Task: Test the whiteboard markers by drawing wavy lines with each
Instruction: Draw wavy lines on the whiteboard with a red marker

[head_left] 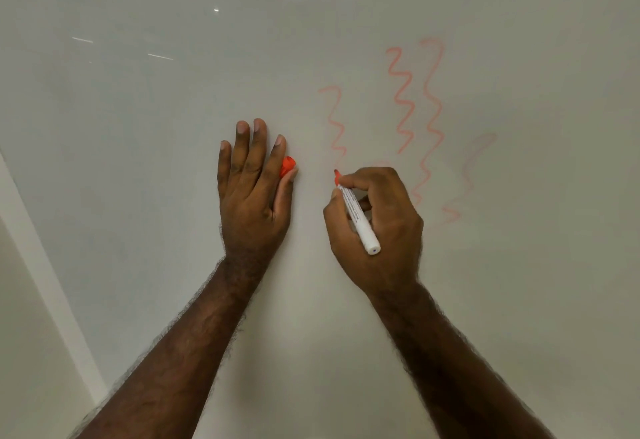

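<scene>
The right hand pinches a white marker, its red tip touching the whiteboard. Left of that grip, the left hand lies flat, thumb pinning a red cap. Beyond the tip run red wavy lines.

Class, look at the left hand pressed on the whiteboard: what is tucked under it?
An orange marker cap peeks out between thumb and forefinger of the left hand. Only its end shows; the rest lies hidden beneath the fingers.

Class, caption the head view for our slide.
Right hand draws a red wavy line with a marker; left hand holds its cap.
</scene>
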### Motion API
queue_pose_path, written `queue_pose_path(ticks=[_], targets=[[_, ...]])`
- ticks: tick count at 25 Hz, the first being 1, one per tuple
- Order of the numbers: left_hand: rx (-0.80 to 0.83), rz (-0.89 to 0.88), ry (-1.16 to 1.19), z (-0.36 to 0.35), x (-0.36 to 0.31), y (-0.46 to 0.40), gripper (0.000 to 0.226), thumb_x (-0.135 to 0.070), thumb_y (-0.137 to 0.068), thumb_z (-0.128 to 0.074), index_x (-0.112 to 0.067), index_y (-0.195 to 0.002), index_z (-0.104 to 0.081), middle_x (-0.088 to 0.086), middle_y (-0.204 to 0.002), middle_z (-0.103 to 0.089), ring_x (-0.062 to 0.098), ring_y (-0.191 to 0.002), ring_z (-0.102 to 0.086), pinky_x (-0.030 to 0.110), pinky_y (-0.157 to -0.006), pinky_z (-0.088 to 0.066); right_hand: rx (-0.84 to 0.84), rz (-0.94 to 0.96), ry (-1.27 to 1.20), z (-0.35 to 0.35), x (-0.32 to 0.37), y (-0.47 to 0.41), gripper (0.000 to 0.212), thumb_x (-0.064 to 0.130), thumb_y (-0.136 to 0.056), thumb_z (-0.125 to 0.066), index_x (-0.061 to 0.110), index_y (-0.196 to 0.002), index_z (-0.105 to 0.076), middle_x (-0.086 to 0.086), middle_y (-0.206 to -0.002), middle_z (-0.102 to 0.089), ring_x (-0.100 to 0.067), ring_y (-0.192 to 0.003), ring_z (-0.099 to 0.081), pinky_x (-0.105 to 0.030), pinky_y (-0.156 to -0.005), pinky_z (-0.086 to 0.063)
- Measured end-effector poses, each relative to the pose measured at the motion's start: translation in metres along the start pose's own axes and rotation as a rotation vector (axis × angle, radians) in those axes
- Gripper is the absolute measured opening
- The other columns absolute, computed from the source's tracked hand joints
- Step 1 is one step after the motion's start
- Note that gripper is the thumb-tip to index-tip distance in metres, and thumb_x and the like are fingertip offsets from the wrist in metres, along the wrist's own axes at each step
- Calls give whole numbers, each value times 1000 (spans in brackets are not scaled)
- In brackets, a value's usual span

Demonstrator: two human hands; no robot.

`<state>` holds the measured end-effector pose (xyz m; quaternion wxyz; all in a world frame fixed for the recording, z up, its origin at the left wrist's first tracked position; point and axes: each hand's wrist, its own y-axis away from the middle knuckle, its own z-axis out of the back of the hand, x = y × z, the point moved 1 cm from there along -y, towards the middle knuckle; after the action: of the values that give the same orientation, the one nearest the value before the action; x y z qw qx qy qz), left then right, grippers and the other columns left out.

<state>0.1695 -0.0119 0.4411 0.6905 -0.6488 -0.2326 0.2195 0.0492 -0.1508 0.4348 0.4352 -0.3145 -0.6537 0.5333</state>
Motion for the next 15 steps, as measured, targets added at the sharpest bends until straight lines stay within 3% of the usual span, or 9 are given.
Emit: queue_pose_path(ticks=[15], targets=[[-15,12,-4,-2,1,22,42,-17,-108,-60,2,-145,-56,26,-156,-47,47,-149,-40,62,-126,-27,2,-98,44,11,-11,65,9,11,-91,-75,3,-93,-72,-3,-83,-72,-14,-69,-65,-25,-68,-58]])
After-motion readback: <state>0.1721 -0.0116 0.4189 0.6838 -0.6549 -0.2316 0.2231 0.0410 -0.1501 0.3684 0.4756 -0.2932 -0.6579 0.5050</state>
